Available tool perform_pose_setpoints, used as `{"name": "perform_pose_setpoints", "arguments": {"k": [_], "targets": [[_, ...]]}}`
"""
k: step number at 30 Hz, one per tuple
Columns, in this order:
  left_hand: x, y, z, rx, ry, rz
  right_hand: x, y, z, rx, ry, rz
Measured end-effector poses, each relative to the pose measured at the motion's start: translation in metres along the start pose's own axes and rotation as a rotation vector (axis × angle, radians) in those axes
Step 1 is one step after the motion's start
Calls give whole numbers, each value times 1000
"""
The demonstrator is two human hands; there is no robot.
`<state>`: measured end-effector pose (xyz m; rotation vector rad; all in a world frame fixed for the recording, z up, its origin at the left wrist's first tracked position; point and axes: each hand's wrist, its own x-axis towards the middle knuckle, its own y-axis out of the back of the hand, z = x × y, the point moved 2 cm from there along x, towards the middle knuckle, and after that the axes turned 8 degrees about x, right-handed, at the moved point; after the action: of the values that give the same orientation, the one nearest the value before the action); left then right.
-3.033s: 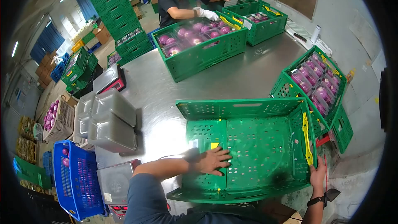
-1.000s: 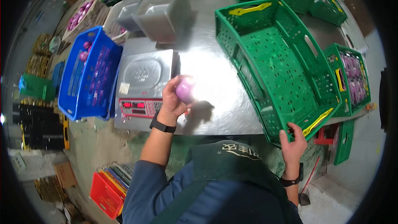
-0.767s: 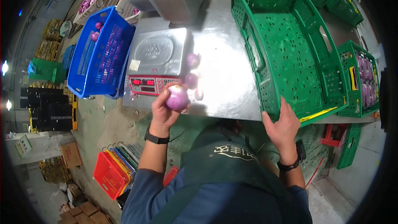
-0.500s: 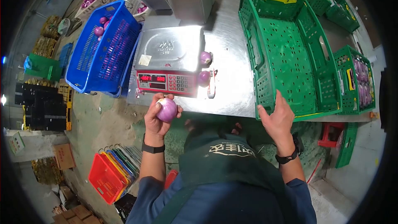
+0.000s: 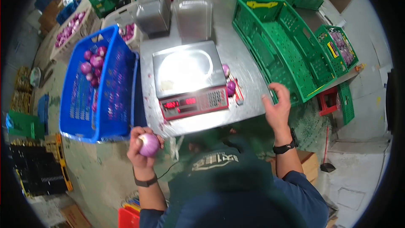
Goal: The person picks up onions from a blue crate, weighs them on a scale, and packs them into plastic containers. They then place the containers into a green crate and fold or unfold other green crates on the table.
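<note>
A purple onion [image 5: 149, 145] is gripped in my left hand [image 5: 138, 152], in front of the table's near left corner. My right hand [image 5: 277, 107] holds nothing; its fingers are apart, beside the near left corner of the large green crate [image 5: 291, 55]. Between the hands stands a scale [image 5: 190, 71] with a bare metal plate and lit red digits. Two onions [image 5: 230, 88] lie against the scale's right side, along with a small red and white tool [image 5: 239, 92] whose kind I cannot make out.
At left, a blue basket [image 5: 107, 84] holds several onions. Stacks of clear plastic trays [image 5: 193, 17] stand behind the scale on the metal table [image 5: 249, 101]. Green crates with packed onions [image 5: 337, 50] are at right and back. A pale crate of onions [image 5: 71, 33] sits at far left.
The view has turned, so the scale and crates appear shifted and tilted. My left hand, still holding the onion, is lower and further left in view. My right hand stays empty near the green crate.
</note>
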<state>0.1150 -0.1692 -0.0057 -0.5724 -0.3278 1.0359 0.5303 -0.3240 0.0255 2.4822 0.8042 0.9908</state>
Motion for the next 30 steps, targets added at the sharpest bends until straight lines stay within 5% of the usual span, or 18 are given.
{"name": "perform_pose_setpoints", "arguments": {"k": [10, 15, 17, 18, 20, 25, 30], "targets": [[-12, 41, 40, 117, -48, 129, 119, -124, -37, 97, 235, -51], [-42, 67, 90, 249, -201, 498, 226, -210, -32, 14, 508, -43], [-50, 47, 112, 599, -514, 534, 260, -242, -37, -67, 559, -127], [-53, 55, 117, 490, -471, 607, 274, -255, -37, -110, 586, -172], [-61, 83, 131, 268, -370, 747, 296, -277, -27, -170, 479, -420], [-47, 100, 142, 287, -327, 859, 340, -305, -9, -285, 396, -767], [6, 70, 152, 353, -263, 869, 354, -307, -4, -212, 321, -709]]}}
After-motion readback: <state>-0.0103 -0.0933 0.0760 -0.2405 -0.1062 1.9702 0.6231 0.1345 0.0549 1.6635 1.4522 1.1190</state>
